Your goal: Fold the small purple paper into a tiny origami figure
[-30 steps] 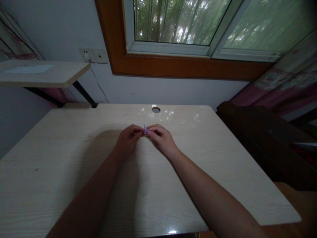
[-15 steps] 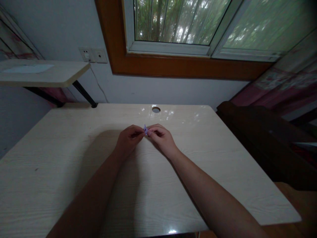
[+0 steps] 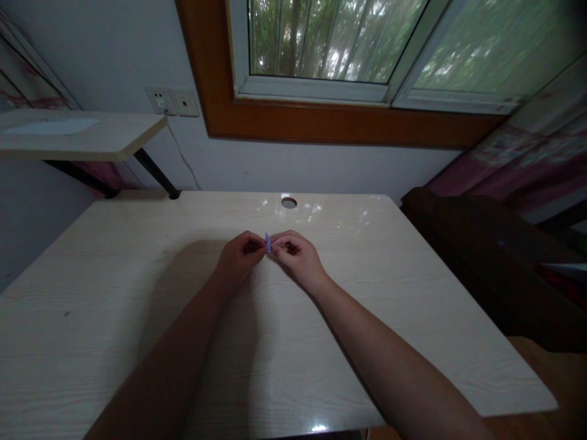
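Close together over the middle of a pale wooden table (image 3: 114, 293), two bare hands meet at the fingertips, as I watch the head-camera feed from my remote station. The left hand (image 3: 237, 260) and the right hand (image 3: 299, 261) are both curled, thumb against forefinger, and pinch a tiny purple paper piece (image 3: 268, 242) between them. It stands upright where the fingertips touch and is too small for me to make out its shape. I cannot tell whether the hands rest on the wood or hover just over it. Both forearms stretch in from the near edge, and a soft shadow falls to their left. Beyond the hands, near the far edge of the table, lies a round cable hole (image 3: 288, 202). Behind it rises a white wall with a wood-framed window (image 3: 321, 125) showing green trees. A pair of wall sockets (image 3: 172, 102) sits left of the window, with a thin cord (image 3: 183, 159) running down from them. A raised side shelf (image 3: 101, 143) juts in at far left with a pale sheet (image 3: 50, 127) on it. At right, beside the table, stands dark furniture (image 3: 481, 256), with a patterned pink curtain (image 3: 527, 165) behind it.
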Available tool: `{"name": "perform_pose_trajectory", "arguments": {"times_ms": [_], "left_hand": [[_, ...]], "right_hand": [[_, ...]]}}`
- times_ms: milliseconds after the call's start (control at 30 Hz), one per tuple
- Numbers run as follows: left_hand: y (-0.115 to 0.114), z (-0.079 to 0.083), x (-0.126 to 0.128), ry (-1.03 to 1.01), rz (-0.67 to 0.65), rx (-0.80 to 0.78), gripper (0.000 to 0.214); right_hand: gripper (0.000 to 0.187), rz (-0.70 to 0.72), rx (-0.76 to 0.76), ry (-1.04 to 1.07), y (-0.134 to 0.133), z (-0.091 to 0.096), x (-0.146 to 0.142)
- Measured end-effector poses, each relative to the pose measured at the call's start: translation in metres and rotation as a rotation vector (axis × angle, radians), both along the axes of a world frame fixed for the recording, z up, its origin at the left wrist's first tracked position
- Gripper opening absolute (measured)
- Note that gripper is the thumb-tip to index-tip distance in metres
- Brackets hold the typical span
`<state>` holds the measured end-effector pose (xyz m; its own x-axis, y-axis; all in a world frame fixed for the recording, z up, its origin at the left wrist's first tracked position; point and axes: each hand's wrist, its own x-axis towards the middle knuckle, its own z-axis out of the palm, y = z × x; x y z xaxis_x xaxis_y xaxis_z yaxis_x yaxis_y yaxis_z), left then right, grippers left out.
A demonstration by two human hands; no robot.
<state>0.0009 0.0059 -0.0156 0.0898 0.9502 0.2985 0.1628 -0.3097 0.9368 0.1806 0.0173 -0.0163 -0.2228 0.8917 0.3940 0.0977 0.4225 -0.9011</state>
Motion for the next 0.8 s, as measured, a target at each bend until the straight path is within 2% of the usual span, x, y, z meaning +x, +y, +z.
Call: {"name": "perform_pose_trajectory", "arguments": {"times_ms": [167,400,800], "left_hand": [[0.0,-0.001,0.0,0.014,0.021,-0.012,0.014],[0.003,-0.007,-0.001,0.002,0.037,-0.025,0.017],[0.006,-0.011,0.0,-0.07,0.01,-0.027,0.025]], "right_hand": [[0.007,-0.022,-0.04,-0.01,0.0,-0.001,-0.001],[0.013,-0.012,-0.177,0.068,0.001,-0.006,-0.003],[0.017,-0.008,-0.215,0.097,0.001,-0.004,-0.002]]}}
